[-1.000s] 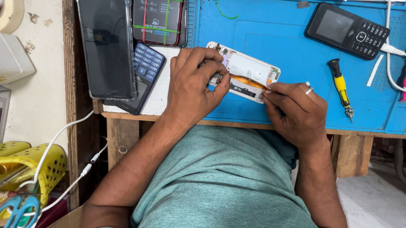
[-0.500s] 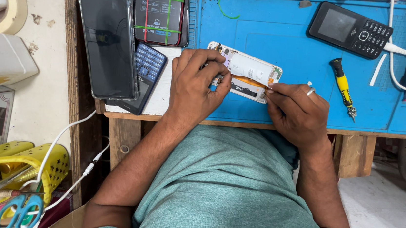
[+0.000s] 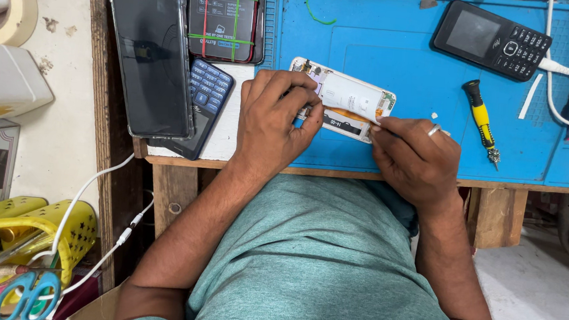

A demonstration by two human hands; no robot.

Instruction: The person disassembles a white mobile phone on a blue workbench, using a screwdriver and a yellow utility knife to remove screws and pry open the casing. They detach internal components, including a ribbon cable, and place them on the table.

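An opened smartphone (image 3: 308,69) with its back removed lies on the blue work mat (image 3: 390,46). A white battery (image 3: 352,96) sits in it, with an orange strip under its near edge. My left hand (image 3: 277,122) covers the phone's left half and holds it down, fingers curled over the frame. My right hand (image 3: 415,158), a ring on one finger, pinches the battery's lower right corner with thumb and forefinger. What lies between those fingertips is hidden.
A yellow-handled screwdriver (image 3: 480,122) lies right of my right hand. A black keypad phone (image 3: 490,39) on a white cable sits at the back right. A black smartphone (image 3: 150,59), a blue keypad phone (image 3: 204,95) and a banded box (image 3: 223,14) lie left. A yellow basket (image 3: 18,226) stands below.
My right hand has slid a little left, so its fingertips now meet the battery's corner. My left hand stays on the phone, its fingers shifted slightly.
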